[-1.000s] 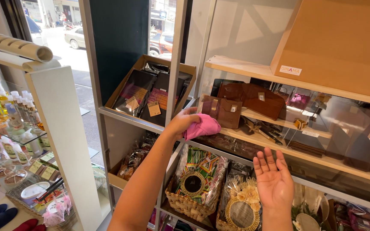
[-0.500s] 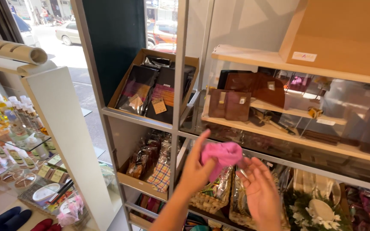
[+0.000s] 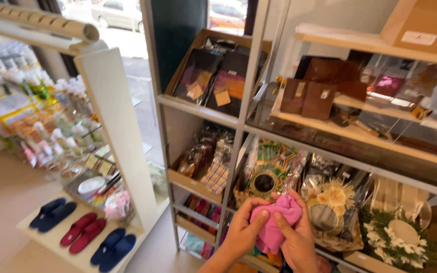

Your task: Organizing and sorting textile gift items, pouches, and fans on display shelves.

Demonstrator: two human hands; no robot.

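A bunched pink cloth [image 3: 274,226] sits low in the view, in front of the lower shelf of a display rack. My left hand [image 3: 245,229] grips its left side with the thumb pressed on top. My right hand [image 3: 295,238] closes on its right side, thumb across the fabric. Behind the cloth lie wrapped woven baskets with flower decorations [image 3: 330,207].
The metal rack [image 3: 238,126] holds brown leather wallets [image 3: 309,98] on a wooden shelf and boxed dark pouches [image 3: 213,78] at upper left. A white stand [image 3: 112,131] to the left carries small bottles, with slippers [image 3: 84,232] on its base.
My left hand brought the pink cloth down from the wallet shelf to the lower shelf level. My right hand, open before, has closed on the cloth. The view dropped lower.
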